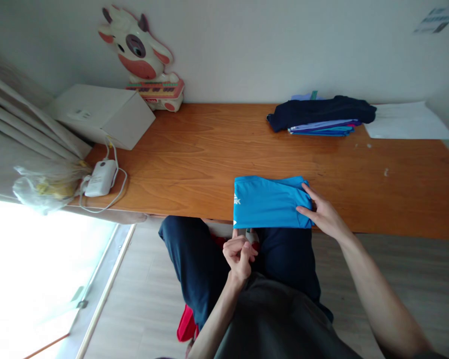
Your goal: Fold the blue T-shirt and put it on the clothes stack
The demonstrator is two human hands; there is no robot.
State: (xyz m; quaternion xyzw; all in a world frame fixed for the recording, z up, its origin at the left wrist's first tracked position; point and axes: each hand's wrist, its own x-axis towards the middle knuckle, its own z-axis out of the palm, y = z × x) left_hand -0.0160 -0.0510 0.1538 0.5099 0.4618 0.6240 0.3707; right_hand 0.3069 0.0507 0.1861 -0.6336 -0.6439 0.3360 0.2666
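- The folded blue cloth (pixel 267 203) lies at the lower centre of the frame, at the near edge of the wooden table (pixel 194 154).
- The right hand (pixel 322 212), right of centre, is open, fingers spread over the cloth's right end.
- The left hand (pixel 240 254), below, has one finger reaching the cloth's lower-left corner, the others curled; whether it grips cannot be told.
- Upper right: a stack of folded clothes (pixel 322 115).

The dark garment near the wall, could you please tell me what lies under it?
Under the dark garment, edges of folded purple and blue cloths show; their middles are covered.
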